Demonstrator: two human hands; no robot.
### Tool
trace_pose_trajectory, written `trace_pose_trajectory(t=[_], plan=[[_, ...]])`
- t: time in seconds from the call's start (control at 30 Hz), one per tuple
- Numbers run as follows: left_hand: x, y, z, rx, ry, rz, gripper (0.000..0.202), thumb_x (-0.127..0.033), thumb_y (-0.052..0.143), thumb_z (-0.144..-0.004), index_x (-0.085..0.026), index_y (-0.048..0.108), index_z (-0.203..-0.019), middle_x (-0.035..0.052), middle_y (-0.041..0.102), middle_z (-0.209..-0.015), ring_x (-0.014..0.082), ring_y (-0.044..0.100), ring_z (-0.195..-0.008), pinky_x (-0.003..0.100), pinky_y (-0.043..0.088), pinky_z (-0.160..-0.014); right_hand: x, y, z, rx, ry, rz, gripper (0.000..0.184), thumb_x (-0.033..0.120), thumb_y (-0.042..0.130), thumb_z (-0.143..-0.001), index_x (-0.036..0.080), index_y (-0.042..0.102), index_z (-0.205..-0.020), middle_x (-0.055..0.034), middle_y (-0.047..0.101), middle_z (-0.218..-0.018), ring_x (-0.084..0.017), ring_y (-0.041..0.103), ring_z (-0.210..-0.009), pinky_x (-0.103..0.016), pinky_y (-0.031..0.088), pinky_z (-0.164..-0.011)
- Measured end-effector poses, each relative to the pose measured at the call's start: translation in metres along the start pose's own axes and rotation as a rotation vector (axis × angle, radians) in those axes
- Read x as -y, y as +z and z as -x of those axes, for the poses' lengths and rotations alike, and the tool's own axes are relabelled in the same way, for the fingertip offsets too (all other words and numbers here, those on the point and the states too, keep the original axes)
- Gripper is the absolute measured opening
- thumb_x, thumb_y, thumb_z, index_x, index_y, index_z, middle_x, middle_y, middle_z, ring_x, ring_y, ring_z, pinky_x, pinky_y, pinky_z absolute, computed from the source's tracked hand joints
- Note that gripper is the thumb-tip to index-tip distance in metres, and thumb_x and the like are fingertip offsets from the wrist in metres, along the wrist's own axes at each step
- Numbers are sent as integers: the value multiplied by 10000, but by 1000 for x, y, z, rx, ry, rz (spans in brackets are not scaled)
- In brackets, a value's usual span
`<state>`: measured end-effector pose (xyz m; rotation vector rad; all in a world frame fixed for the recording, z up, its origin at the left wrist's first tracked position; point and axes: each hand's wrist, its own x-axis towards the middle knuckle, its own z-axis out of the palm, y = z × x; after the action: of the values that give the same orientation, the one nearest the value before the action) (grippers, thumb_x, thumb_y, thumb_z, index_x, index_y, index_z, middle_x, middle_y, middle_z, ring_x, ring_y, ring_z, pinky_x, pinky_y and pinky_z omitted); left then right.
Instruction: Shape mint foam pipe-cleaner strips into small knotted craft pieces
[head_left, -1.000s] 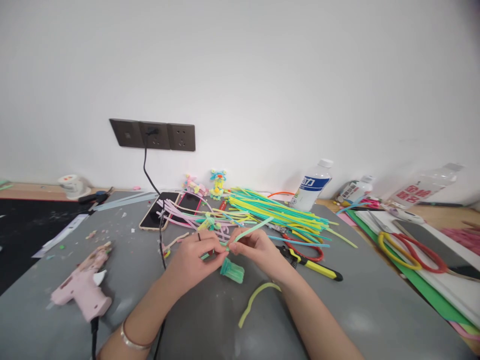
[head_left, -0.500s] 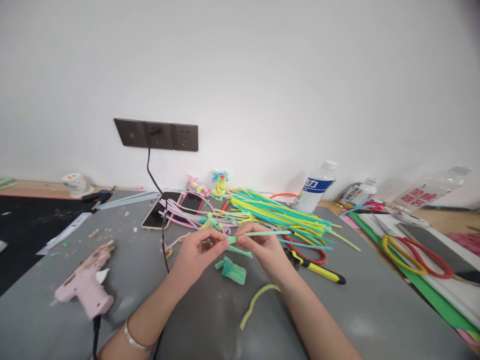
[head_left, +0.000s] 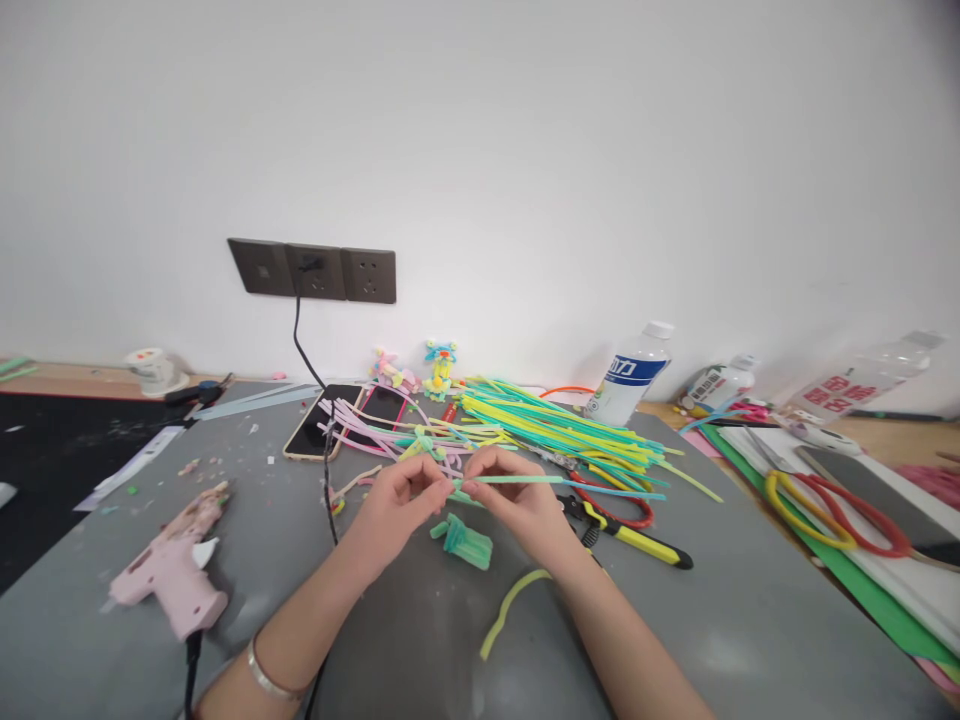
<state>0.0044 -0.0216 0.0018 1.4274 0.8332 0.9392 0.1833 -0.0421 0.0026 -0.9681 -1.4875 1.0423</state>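
Between both hands is a light green pipe cleaner (head_left: 525, 480), its free end sticking out to the right past my right hand. My left hand (head_left: 409, 500) pinches it at its left end, fingertips pressed together. Close beside, my right hand (head_left: 514, 500) grips the same pipe cleaner between thumb and fingers. Just below the fingers, a small bundled green pipe cleaner piece (head_left: 466, 543) lies on the grey table mat (head_left: 405, 640). A curved yellow-green pipe cleaner (head_left: 510, 610) rests near my right forearm. The fingers hide part of the work.
A pink glue gun (head_left: 176, 565) lies at left, its cord trailing forward. Behind the hands are a pile of pipe cleaners (head_left: 555, 425), a phone (head_left: 315, 430) and two small figures (head_left: 439, 368). Yellow-black pliers (head_left: 637, 540), a bottle (head_left: 630, 375) and scissors (head_left: 817, 510) are at right.
My right hand has shifted slightly left, closer to my left fingertips. The pipe cleaner's free end has dropped a little and moved left.
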Motion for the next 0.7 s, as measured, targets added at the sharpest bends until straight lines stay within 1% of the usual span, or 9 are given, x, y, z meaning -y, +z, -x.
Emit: trace_pose_trajectory(t=[0.1, 0.2, 0.27, 0.37, 0.47, 0.57, 0.7], plan=[[-2, 1, 1, 11, -10, -1, 315, -392, 628, -843, -176, 514, -644, -51, 433, -596, 97, 362, -544, 236, 299, -530, -1, -1, 0, 13, -24, 27, 210, 380, 699, -846, 192, 644, -770, -24, 600, -748, -166, 524, -690, -284, 396, -632], [-5, 2, 2, 44, -15, 13, 335, -404, 632, -834, -178, 494, -629, -53, 417, -588, 98, 350, -544, 240, 291, -529, -3, -2, 0, 30, -38, 12, 220, 396, 705, -844, 193, 653, -774, -26, 603, -753, -175, 545, -717, -292, 416, -655], [-6, 1, 2, 86, -29, 29, 345, -413, 644, -824, -178, 487, -626, -55, 406, -584, 96, 342, -543, 240, 278, -527, -4, -3, -1, 45, -44, 0, 228, 414, 707, -843, 195, 666, -798, -29, 611, -767, -182, 559, -744, -297, 429, -677], [-6, 0, 3, 159, -71, 80, 375, -438, 667, -809, -176, 472, -625, -59, 390, -580, 91, 326, -543, 237, 249, -524, -5, -5, -1, 107, -49, 12, 209, 406, 691, -862, 198, 685, -845, -40, 624, -804, -192, 569, -790, -309, 437, -716], [-5, -1, 3, 199, -112, 145, 406, -443, 684, -810, -173, 450, -615, -64, 372, -574, 80, 309, -533, 232, 231, -518, -5, -6, 0, 154, -65, 37, 184, 374, 683, -875, 197, 682, -826, -37, 617, -794, -191, 562, -790, -311, 432, -727], [-3, -2, 3, 196, -148, 206, 388, -427, 695, -820, -161, 485, -631, -60, 400, -572, 68, 329, -518, 225, 248, -514, -2, -5, 0, 113, -129, 45, 173, 340, 688, -871, 196, 659, -780, -28, 603, -754, -182, 551, -743, -303, 424, -686], [-3, -4, 2, 159, -200, 283, 320, -428, 750, -781, -139, 626, -723, -15, 543, -635, 74, 433, -544, 218, 325, -522, 0, -1, 2, -27, -286, 128, 145, 249, 669, -877, 207, 633, -743, -26, 607, -717, -174, 548, -682, -303, 422, -636]])
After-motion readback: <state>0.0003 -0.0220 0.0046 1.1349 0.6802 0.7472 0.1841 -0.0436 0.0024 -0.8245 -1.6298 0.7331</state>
